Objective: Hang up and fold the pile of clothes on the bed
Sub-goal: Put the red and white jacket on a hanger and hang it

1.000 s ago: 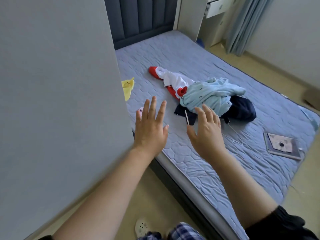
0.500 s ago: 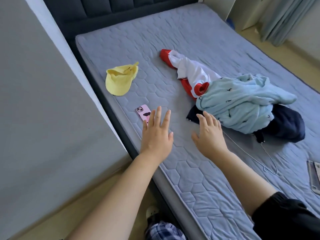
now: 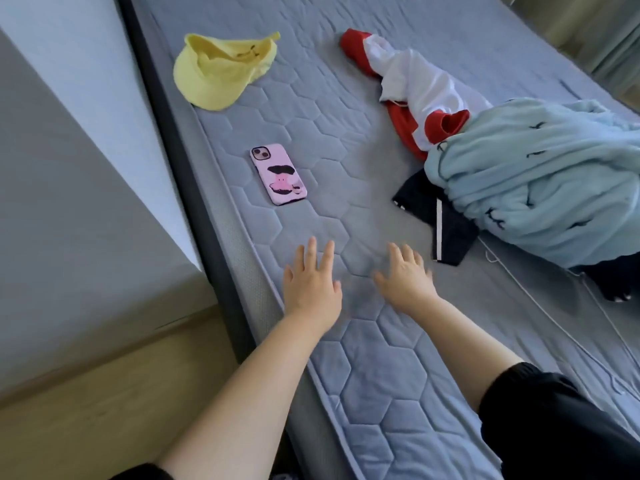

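Observation:
A pile of clothes lies on the grey-blue quilted bed: a light blue garment on top, a dark navy garment with a white stripe under it, and a red and white garment behind. A thin wire hanger lies on the mattress by the pile. My left hand and my right hand hover with fingers spread over the mattress near its left edge, holding nothing. The right hand is just left of the navy garment, not touching it.
A pink phone lies on the bed ahead of my left hand. A yellow cap sits further back near the bed edge. A grey wardrobe panel stands close on the left, with a strip of wooden floor below it.
The view has moved closer to the bed and tilted down. Both hands have come nearer the bed's left edge, still spread and holding nothing. The clothes have not moved.

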A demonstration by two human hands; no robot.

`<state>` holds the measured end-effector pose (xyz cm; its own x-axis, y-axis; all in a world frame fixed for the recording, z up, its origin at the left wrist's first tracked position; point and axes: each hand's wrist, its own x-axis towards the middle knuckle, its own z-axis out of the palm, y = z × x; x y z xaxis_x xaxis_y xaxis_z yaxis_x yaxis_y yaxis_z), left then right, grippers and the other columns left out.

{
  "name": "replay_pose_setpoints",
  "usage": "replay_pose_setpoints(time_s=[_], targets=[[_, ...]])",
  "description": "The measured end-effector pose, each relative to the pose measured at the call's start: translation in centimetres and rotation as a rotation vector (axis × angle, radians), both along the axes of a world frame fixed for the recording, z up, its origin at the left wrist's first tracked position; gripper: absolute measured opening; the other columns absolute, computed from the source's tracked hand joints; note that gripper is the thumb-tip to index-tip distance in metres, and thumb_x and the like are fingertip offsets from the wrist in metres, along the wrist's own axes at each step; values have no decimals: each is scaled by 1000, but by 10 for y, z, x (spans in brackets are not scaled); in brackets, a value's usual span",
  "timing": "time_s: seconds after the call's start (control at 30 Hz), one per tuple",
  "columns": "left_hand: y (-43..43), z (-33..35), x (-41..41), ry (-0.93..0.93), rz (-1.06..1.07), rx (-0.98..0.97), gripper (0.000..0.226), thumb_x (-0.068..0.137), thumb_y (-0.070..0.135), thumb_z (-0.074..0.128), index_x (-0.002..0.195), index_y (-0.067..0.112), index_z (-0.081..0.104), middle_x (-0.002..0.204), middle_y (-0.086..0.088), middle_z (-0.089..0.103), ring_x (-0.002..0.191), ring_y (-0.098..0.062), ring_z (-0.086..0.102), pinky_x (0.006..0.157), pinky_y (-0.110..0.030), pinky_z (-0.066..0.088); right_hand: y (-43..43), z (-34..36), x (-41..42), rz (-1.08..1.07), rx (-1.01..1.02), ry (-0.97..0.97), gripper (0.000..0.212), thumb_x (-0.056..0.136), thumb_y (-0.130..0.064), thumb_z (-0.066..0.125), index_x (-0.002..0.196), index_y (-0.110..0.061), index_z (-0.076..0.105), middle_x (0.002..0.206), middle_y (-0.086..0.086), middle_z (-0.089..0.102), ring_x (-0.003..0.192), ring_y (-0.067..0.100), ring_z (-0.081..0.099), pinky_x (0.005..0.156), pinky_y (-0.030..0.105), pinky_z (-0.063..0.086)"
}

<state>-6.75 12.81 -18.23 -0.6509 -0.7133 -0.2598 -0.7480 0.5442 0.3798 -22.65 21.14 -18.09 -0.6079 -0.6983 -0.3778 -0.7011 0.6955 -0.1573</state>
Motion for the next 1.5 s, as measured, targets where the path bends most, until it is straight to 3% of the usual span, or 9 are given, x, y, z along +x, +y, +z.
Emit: replay_pose_setpoints(time_s=[0.1,0.3,0.5,0.63,0.9,1.07,1.17,1.37,1.5], targets=[[18,-22,-8,-69,5,-6,70,98,35,41,152,24,-2,160,-6,-5,146,-28,1,114,-48,16,15,-41,-7,109,157,-187,75,95,-49,44,153,-21,5,160,10,3,146,29,6,117,46,16],[45,-36,-12,-164,117,-12,68,98,37,41,153,25,2,161,-5,3,146,-28,4,116,-47,16,13,-56,-31,282,68,-213,77,89,-54,48,151,-21,14,157,11,12,144,33,12,115,46,21],[78,-37,-62,-185,252,122,68,98,35,41,152,31,0,161,1,-6,147,-29,-5,117,-52,11,37,-40,-68,361,-90,-386,69,92,-30,58,150,-14,25,154,8,30,139,24,32,107,24,25],[69,-27,-104,-167,271,208,82,93,42,52,149,41,-8,159,5,-18,146,-29,-15,114,-60,12,15,-4,-105,349,-221,-257,51,91,-19,55,139,-6,42,142,14,44,130,30,43,102,30,34],[22,-69,-111,-311,167,55,119,63,76,65,146,46,-16,157,3,-24,145,-26,-20,108,-68,10,-70,41,-193,162,-460,61,60,85,-12,50,143,-13,33,158,10,7,143,30,8,111,42,26],[13,-86,-112,-279,172,30,121,56,82,62,145,49,-14,157,6,-22,144,-22,-21,107,-68,6,-125,40,-236,146,-225,226,52,90,-19,49,141,-21,42,159,14,3,145,35,2,116,47,12],[11,-95,-111,-254,177,11,122,54,85,59,144,50,-16,157,6,-23,144,-21,-22,107,-68,5,-142,30,-240,101,-56,270,50,89,-25,46,138,-13,44,152,14,25,142,31,13,113,47,16],[7,-96,-102,-182,132,1,116,59,86,53,147,47,-11,159,7,-18,146,-19,-17,110,-63,4,-128,28,-192,188,-300,-139,20,88,-34,61,88,-13,61,88,7,56,103,29,52,89,31,39],[3,-85,-78,179,206,189,87,83,48,65,152,26,16,161,3,6,147,-12,3,117,-36,4,-83,42,-148,226,-452,-523,44,90,-28,64,126,-4,59,127,12,60,117,22,56,101,28,40]])
